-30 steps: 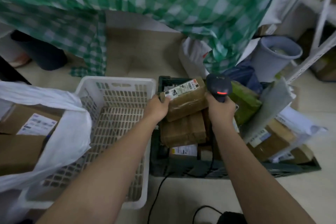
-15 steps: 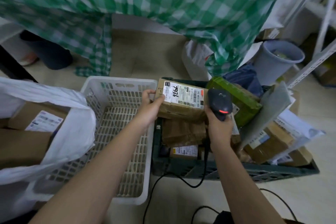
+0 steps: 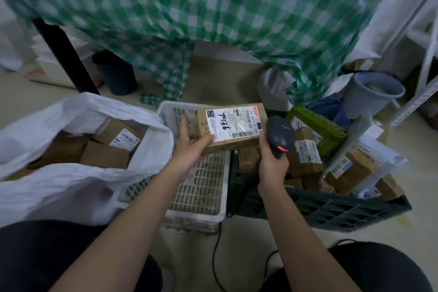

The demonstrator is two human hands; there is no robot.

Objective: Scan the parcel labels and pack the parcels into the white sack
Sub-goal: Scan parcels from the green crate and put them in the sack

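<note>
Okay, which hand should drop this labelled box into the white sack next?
Probably the left. The left hand already holds the labelled box and is nearer the white sack, which lies open on that side. The right hand has its grip on the scanner.

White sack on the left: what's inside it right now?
The white sack lies open and holds several brown cardboard parcels, at least two with white labels facing up. How many lie deeper cannot be seen; the sack's folds and the top boxes cover them.

The white label on the parcel in my left hand bears "7936" handwritten in black marker. Its printed lines and barcodes are too small for me to read.
</note>
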